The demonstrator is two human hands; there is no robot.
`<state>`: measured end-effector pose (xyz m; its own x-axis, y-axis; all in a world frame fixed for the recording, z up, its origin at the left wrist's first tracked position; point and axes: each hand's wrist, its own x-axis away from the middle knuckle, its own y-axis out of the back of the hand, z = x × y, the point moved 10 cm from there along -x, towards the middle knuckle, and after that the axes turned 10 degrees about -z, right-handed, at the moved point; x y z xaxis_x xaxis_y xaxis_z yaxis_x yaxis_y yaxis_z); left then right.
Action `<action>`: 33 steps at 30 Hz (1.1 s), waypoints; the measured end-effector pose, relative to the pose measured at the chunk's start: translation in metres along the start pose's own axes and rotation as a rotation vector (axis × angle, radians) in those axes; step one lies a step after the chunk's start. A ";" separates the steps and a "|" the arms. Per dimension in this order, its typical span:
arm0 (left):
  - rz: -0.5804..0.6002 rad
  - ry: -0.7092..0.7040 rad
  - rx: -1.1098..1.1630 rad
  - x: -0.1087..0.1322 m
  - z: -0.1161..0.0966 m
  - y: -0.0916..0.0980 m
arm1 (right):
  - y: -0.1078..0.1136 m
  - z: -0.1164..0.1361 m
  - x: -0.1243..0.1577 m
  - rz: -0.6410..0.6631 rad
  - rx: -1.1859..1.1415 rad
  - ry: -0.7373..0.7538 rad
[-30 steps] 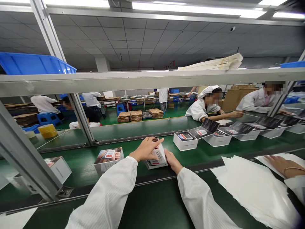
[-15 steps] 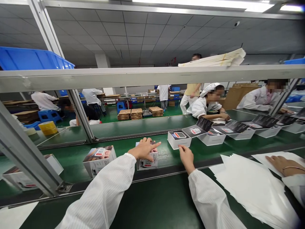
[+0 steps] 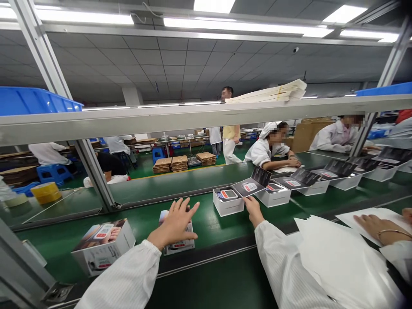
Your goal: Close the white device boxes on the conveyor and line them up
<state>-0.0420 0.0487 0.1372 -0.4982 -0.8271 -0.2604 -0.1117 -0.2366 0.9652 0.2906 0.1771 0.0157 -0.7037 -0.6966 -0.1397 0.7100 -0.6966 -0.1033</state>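
My left hand hovers with fingers spread over a white printed product box, its palm low against the box's near end. My right hand sits on the green belt, its fingertips at the front corner of an open white box holding a device. Its black-lined lid lies folded back. Neither hand holds anything. A larger closed printed box stands further left. Several more open boxes line up along the belt to the right.
A stack of white sheets lies at the right, under a co-worker's hand. A grey metal rail crosses ahead, with a blue crate on it. Co-workers sit beyond at a second green belt.
My left hand has lifted off the box and spread its fingers. My right hand has moved to the open box. The boxes sit further left, and the view has swung slightly.
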 end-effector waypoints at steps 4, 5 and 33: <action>-0.197 -0.062 0.037 -0.003 -0.033 0.009 | -0.009 0.003 0.018 0.056 0.064 0.049; -0.233 -0.068 0.054 -0.004 -0.041 0.009 | -0.011 0.006 0.024 0.072 0.122 0.093; -0.278 -0.055 0.273 -0.051 -0.041 -0.019 | -0.071 -0.024 0.100 0.470 -0.070 -0.271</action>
<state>0.0210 0.0739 0.1308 -0.4615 -0.7201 -0.5180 -0.4697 -0.2970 0.8314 0.1700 0.1608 -0.0145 -0.2847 -0.9560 0.0710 0.9432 -0.2926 -0.1573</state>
